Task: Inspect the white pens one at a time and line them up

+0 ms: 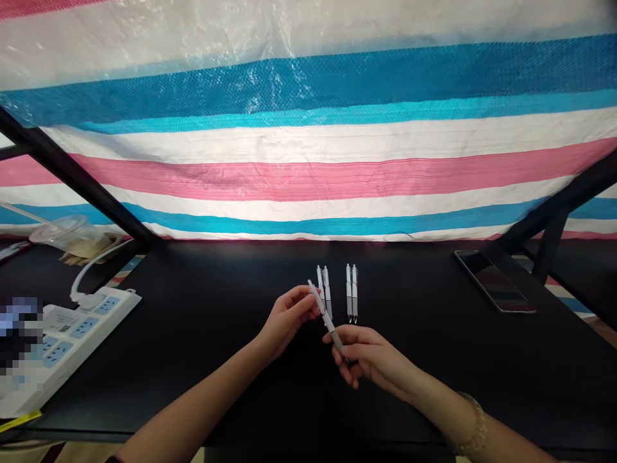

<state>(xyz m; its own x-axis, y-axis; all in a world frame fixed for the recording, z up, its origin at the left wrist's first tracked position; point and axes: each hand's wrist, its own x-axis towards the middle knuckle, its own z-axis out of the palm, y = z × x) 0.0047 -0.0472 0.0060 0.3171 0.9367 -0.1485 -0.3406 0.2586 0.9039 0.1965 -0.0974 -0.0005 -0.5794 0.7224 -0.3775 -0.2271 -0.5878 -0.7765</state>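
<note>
A white and grey click pen (328, 320) is held aslant over the black table, its clicker end up and to the left. My right hand (369, 354) grips the grey lower part between thumb and fingers. At the upper end, my left hand (292, 315) is closed, thumb and fingertips against the white barrel. Just beyond lie two similar pens (326, 283) side by side, partly hidden behind the held pen and my left hand. Another pair of pens (351, 292) lies to their right, clicker ends pointing away from me.
A dark phone (494, 281) lies at the right of the black table (193, 289). On the left are a white power strip (91, 334) with a plugged-in cable and a clear plastic cup (67, 231). Black frame bars slant up both sides before a striped sheet (308, 180).
</note>
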